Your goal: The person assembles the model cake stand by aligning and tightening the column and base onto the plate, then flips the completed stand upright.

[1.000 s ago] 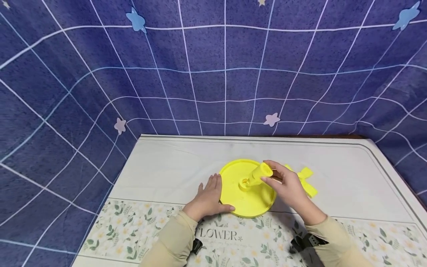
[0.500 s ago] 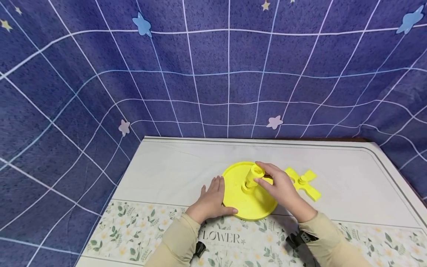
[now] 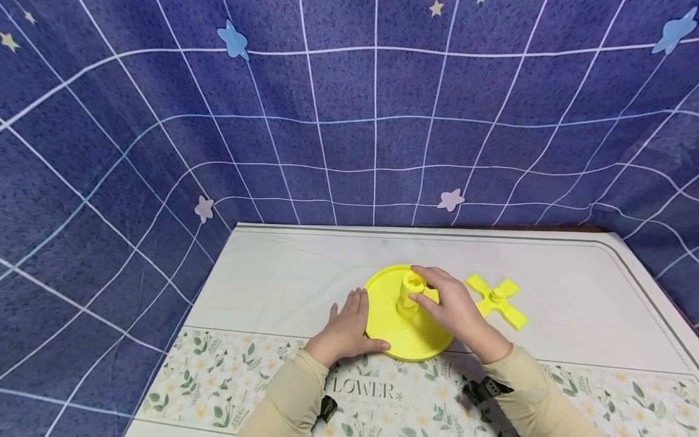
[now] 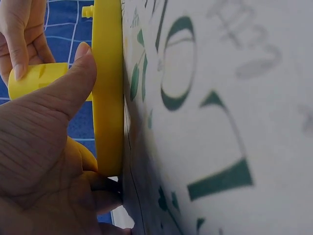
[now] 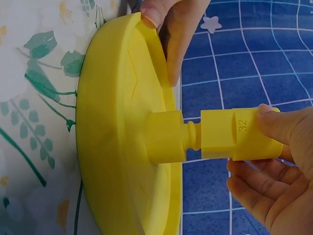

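A round yellow plastic base with a raised rim lies on the table. My left hand rests along its left edge, fingers straight and thumb spread along the rim. From the base's middle rises a short round socket. My right hand grips a yellow tube between thumb and fingers, upright over that socket. In the right wrist view the tube, marked 32, has a narrow ridged neck at its lower end, entering the socket. A flat yellow cross-shaped piece with a central peg lies to the right of the base.
The table cover is white with a flowered band along the near side. A dark blue curtain with grid lines and stars hangs behind the table and at both sides.
My right hand has moved left and slightly down, bringing the tilted tube upright over the socket. More of the cross-shaped piece shows. My left hand stays at the base's rim.
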A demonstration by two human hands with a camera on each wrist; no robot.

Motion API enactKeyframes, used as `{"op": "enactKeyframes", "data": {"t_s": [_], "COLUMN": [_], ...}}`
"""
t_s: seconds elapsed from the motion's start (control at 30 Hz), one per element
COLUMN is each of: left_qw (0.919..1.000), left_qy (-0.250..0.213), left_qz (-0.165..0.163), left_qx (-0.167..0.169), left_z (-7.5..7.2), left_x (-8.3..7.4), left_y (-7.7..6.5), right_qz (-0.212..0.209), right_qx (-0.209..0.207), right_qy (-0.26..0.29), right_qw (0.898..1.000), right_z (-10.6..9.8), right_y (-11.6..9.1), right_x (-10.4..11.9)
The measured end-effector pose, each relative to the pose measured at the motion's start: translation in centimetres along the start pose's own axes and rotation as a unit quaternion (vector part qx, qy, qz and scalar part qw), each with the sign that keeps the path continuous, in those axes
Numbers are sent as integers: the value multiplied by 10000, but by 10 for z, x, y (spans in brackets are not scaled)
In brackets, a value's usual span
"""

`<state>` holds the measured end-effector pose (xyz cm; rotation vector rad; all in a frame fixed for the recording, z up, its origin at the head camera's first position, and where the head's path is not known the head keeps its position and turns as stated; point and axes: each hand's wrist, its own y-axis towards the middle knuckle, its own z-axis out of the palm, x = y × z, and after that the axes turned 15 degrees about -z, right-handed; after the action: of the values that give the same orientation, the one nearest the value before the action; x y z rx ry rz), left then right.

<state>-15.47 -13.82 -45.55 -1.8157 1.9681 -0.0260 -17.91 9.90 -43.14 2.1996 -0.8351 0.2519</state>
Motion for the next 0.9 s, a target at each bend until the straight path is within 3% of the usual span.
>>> {"op": "enactKeyframes", "data": {"t_s": [0.33,0.63,0.9], "left_qw": [10000,10000,9999], "left_qy": [-14,18,17], "left_qz": [-45,-44,-100], "left_qx": [36,67,98], "left_z": [2,1,3], "left_x": [1,0,0], "left_y": [1,2,2], "right_qz": [11,455,606], "right_qx": [-112,-497,-431], "right_qy": [-98,-93,-38], "right_qw": [9999,9977,9972], "right_z": [8,17,19], "right_y": [-1,-3,-3], "right_x": [0,0,2]}}
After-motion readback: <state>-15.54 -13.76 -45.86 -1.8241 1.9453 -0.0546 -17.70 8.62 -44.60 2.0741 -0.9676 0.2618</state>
